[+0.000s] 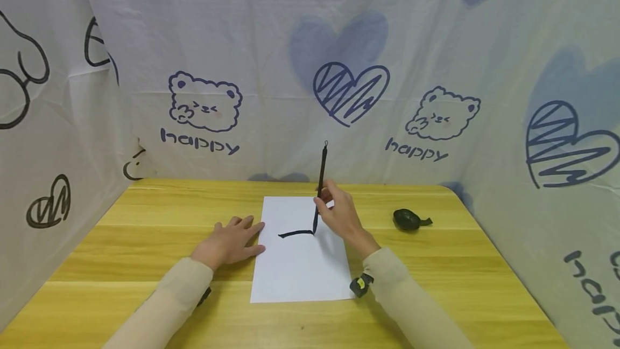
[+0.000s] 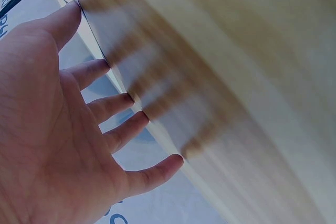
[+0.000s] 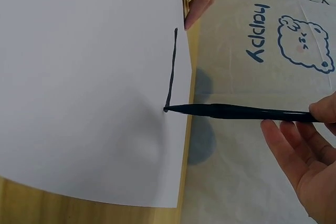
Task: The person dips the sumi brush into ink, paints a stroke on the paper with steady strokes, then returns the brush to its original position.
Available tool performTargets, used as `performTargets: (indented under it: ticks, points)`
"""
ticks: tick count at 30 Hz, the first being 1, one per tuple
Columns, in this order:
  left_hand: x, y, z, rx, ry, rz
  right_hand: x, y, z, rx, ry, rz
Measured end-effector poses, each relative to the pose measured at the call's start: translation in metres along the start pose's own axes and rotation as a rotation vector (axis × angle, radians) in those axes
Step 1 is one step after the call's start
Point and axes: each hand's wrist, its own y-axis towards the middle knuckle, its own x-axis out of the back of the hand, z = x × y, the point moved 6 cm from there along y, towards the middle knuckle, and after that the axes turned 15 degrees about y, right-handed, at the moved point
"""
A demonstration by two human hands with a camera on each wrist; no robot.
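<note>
A sheet of white paper (image 1: 300, 268) lies on the table, bearing one dark, nearly level brush stroke (image 1: 294, 233). My right hand (image 1: 339, 213) pinches a slim black calligraphy brush (image 1: 322, 176) between thumb and fingers, holding it almost upright. In the right wrist view the tip of the brush (image 3: 236, 112) touches the paper (image 3: 89, 87) at one end of the stroke (image 3: 171, 66). Fingers spread, my left hand (image 1: 231, 242) rests at the paper's left edge, its fingertips (image 2: 170, 165) pressing down on the surface.
A small black object (image 1: 408, 220) with a short stem, its kind unclear, lies on the wooden table (image 1: 436, 284) to the right of the paper. Behind and beside the table hangs a white cloth (image 1: 281, 112) printed with hearts and bears.
</note>
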Motion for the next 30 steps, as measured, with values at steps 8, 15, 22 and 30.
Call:
performTargets:
  ticks: [8,15,22,30]
  points:
    - [-0.0014,0.0009,0.0008,-0.003,0.001,0.001,-0.0004,0.0016,0.0004,0.026,0.018,-0.012]
    - [-0.0014,0.0008,0.0009,-0.003,0.0,0.001,-0.0025,0.0016,0.0003,0.027,0.02,-0.004]
    - [0.0001,0.0004,0.0004,-0.005,-0.002,0.005,-0.0045,0.0016,0.001,0.024,0.028,-0.006]
    - [0.0014,-0.0008,-0.0005,-0.007,-0.004,0.003,-0.0079,0.0017,0.003,0.015,0.053,-0.011]
